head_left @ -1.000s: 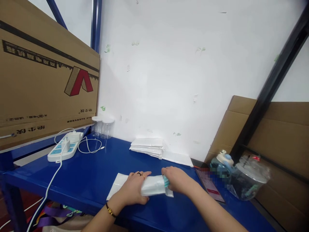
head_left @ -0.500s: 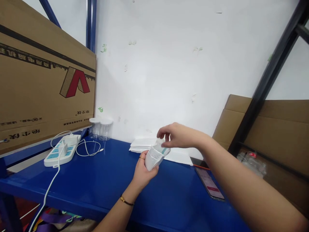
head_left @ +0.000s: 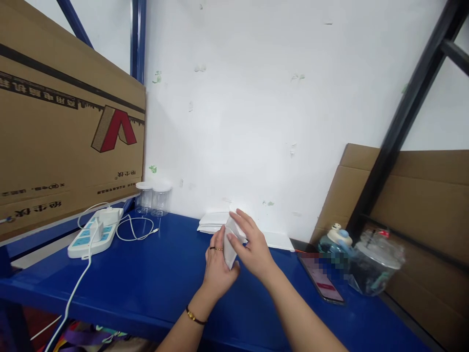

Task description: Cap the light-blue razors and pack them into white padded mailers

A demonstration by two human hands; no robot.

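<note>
Check the state of the white packet [head_left: 229, 249]: it is between your two hands, tilted upward, and it appears to be raised off the blue table [head_left: 164, 278]. Your left hand [head_left: 219, 268] is wrapped around its lower part, with the thumb on the right side. Your right hand [head_left: 252, 243] is partly curled at its upper end, with the thumb near the middle of the facing side and the fingers at the top edge.

Progress, judged from this position: the packet has a narrow, compact form, so the folding or wrapping appears well advanced. The top end is under your right fingers; you cannot confirm from this view whether it is closed, or what is inside. The packet is not yet released by either hand and not yet set down.

Beyond your hands, against the wall, lies a stack of flat white pieces [head_left: 211, 222], partly hidden by the packet. Another flat white piece [head_left: 279, 241] lies beyond and to the right of your right hand. Neither hand appears to grip these pieces.
</note>
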